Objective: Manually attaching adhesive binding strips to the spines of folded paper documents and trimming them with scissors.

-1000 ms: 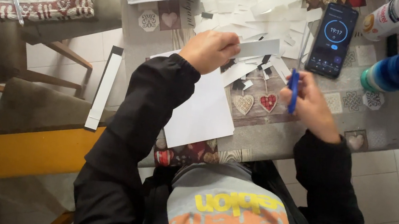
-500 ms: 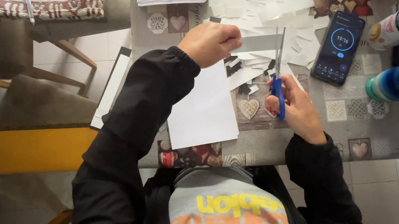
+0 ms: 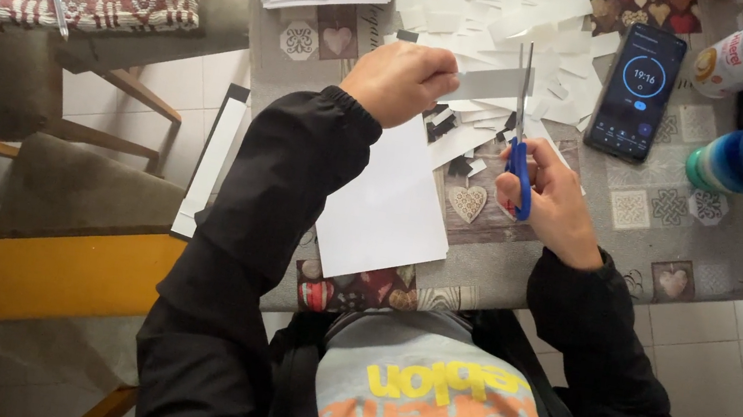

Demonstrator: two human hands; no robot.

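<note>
While left hand [image 3: 400, 80] pinches the narrow white paper strip [image 3: 493, 85], blue-handled steel scissors [image 3: 522, 128] bite.
Right hand [image 3: 552, 199] grips handles; best keep strip taut.

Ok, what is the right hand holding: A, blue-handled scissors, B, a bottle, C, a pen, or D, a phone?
A: the right hand grips the scissors by their blue handles, blades up across the paper strip that the left hand holds.
</note>
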